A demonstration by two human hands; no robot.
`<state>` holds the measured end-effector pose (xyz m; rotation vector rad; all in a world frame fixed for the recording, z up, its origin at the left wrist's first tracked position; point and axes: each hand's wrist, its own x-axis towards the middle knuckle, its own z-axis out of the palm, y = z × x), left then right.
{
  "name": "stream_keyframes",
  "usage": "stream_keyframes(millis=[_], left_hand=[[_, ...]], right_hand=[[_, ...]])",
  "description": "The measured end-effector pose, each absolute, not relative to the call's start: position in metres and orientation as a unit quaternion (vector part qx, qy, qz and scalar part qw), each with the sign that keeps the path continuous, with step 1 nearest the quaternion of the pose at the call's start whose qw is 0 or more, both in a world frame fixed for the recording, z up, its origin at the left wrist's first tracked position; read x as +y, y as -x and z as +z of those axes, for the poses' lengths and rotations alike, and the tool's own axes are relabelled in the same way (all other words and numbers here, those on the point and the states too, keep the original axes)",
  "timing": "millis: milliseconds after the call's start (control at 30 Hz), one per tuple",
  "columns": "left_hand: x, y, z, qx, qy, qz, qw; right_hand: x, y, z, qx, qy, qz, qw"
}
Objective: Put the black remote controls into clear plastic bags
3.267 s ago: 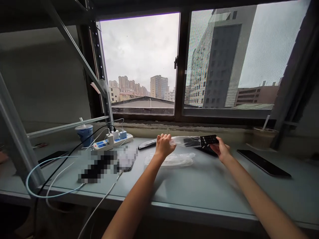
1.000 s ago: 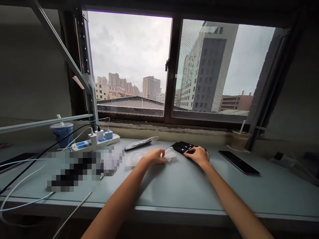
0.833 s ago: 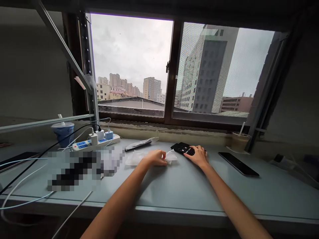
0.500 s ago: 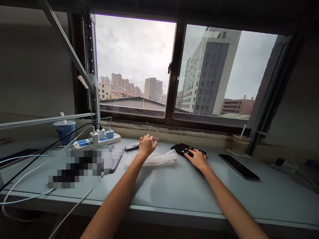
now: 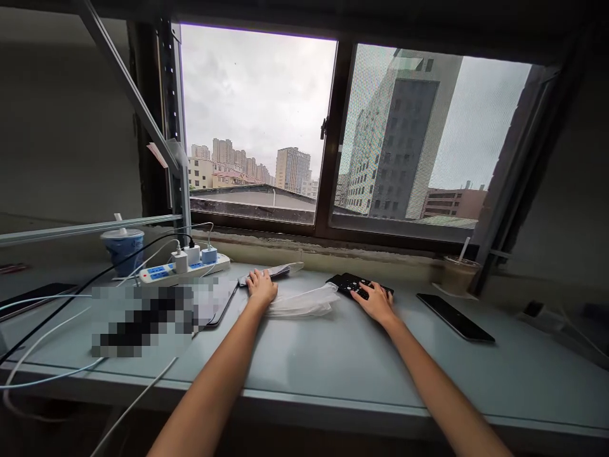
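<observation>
My left hand (image 5: 262, 288) lies with fingers spread over the near left end of a flat, dark-and-pale item (image 5: 281, 271), which seems to be in clear plastic. Just right of that hand, a crumpled translucent plastic bag (image 5: 307, 301) rests on the desk. My right hand (image 5: 378, 301) has its fingers apart on a black device with round buttons (image 5: 352, 284), like a remote control. Part of the device is hidden under the fingers. I cannot tell whether the dark piece at its left end is separate.
A power strip (image 5: 220, 261) with chargers, a blue cup (image 5: 122, 251) and loose cables stand left. Nearby lies a tablet-like slab (image 5: 227, 309), beside a blurred patch. Right are a black phone-like slab (image 5: 454, 317) and a drink cup (image 5: 459, 276). The desk's front edge (image 5: 333, 403) runs below.
My left hand has moved left and down, from raised with bent fingers to lying spread on the flat item. My right hand stays on the black device.
</observation>
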<state>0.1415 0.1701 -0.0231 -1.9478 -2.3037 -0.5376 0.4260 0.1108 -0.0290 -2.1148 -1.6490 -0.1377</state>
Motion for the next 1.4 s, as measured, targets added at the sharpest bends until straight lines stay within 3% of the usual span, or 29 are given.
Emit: stream_keyframes(millis=[500,867,1000,1200,1400], left_hand=[[0.158,-0.144,-0.01,-0.722,0.668,-0.179,0.03],[0.141,-0.165,0.004,-0.618,0.742,-0.241,0.101],[0.137,-0.173,0.002,-0.578,0.78,-0.219,0.099],[0.133,-0.177,0.001,-0.558,0.793,-0.219,0.105],[0.131,-0.184,0.002,-0.539,0.798,-0.236,0.13]], right_hand=[[0.113,-0.425,-0.032,-0.581,0.787,-0.028,0.204],[0.112,-0.426,-0.033,-0.566,0.796,-0.029,0.213],[0.116,-0.428,-0.035,-0.565,0.774,-0.048,0.284],[0.118,-0.413,-0.023,-0.598,0.597,0.04,0.533],[0.117,-0.399,-0.018,-0.615,0.519,0.166,0.569]])
